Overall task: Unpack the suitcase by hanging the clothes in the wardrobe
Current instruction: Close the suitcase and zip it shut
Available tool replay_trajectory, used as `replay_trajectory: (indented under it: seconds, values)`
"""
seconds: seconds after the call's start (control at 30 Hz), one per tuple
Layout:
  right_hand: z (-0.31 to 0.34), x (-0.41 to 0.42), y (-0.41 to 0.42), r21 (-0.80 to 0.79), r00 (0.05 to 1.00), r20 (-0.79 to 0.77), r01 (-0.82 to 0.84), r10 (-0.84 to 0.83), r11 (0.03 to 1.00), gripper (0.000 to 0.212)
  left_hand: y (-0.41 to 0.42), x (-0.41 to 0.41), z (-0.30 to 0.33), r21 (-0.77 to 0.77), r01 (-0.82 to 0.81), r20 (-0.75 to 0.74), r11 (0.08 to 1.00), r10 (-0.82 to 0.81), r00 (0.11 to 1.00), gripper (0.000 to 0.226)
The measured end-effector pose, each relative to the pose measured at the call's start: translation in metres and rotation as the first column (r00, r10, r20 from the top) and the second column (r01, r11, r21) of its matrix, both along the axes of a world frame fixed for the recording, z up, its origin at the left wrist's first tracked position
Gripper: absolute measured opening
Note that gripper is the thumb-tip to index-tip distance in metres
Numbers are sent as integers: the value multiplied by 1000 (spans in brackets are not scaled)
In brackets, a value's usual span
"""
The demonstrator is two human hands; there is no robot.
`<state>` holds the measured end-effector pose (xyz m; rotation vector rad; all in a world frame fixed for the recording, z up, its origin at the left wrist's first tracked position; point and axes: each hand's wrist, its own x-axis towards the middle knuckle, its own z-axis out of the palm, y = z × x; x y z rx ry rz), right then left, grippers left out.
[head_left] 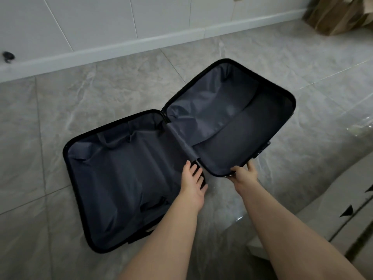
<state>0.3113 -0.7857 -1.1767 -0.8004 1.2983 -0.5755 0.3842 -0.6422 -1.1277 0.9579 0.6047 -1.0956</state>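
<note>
two bare forearms reach up from the bottom of the frame toward the suitcase (177, 154), which lies opened flat on the grey tiled floor (60, 102) in the middle of the frame. left hand (193, 183) rests near the lower end of the hinge, fingers spread and fairly straight, laid on the dark rim rather than curled round it. right hand (245, 172) grips the lower edge of the right half, thumb over the inside lip and fingers tucked beneath the shell.

both halves show only dark grey lining (125, 168), wrinkled and bare; no clothes are visible in either one. judging by that, the hanging part looks done, and the step in hand is most likely closing the case. the next move would call for the right hand to lift its half and swing it over onto the left half, while the left hand steadies the hinge end and then gets clear before the rims meet.

the open case runs its long axis diagonally, from lower left to upper right of the frame. the hinge crosses that line, running from the hands up and to the left. the right half looks slightly raised at its gripped edge, though that is hard to tell.

white wardrobe doors (101, 23) fill the upper left, and a brown paper bag (339, 15) sits in the upper right corner.
</note>
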Motion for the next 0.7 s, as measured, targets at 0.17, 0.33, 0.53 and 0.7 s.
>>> replay_trajectory:
  seconds: [0.17,0.33,0.53,0.7]
  values:
    - [29,17,8,-340,994,-26,-109,107,934,84,15,17,17,-62,-118,3,991,118,993,56]
    - [53,26,8,-551,967,-76,-245,244,797,78,43,42,27,-150,-217,25,965,223,975,57]
    - [42,-2,8,-641,923,-225,-381,311,666,75,92,94,38,-235,-334,65,913,358,932,59]
    - [39,-23,15,-756,839,-524,-536,144,375,42,125,126,65,-421,-309,98,853,382,919,68]
